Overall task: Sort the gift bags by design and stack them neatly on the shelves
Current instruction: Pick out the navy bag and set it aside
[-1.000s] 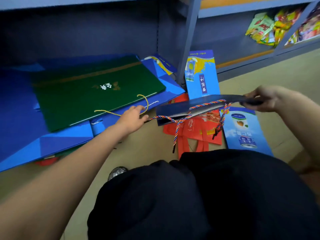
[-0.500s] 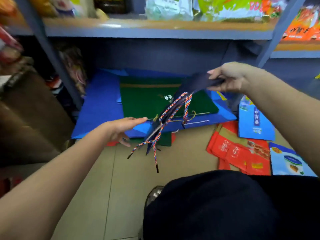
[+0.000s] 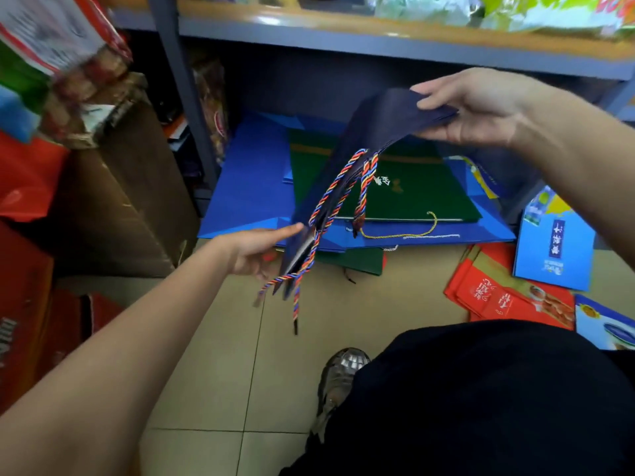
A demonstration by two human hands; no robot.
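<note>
My right hand (image 3: 477,108) pinches the top edge of a flat navy gift bag (image 3: 364,146) with red, blue and yellow rope handles, held in the air and hanging down to the left. My left hand (image 3: 254,252) touches its lower end with straight fingers. Under it, on the bottom shelf, a green bag (image 3: 409,197) with gold lettering lies on a pile of big blue bags (image 3: 251,197). Red bags (image 3: 498,293) and light blue printed bags (image 3: 553,249) lie on the floor at the right.
A brown cardboard box (image 3: 113,201) and red cartons (image 3: 24,304) stand at the left beside the grey shelf post (image 3: 185,97). The shelf above (image 3: 378,32) carries snack packets. My shoe (image 3: 340,376) and dark-clad knee are on the tiled floor.
My right hand has lifted the navy bag up and to the left over the shelf pile. My left hand has come off the gold handle cord and reached the bag's lower end.
</note>
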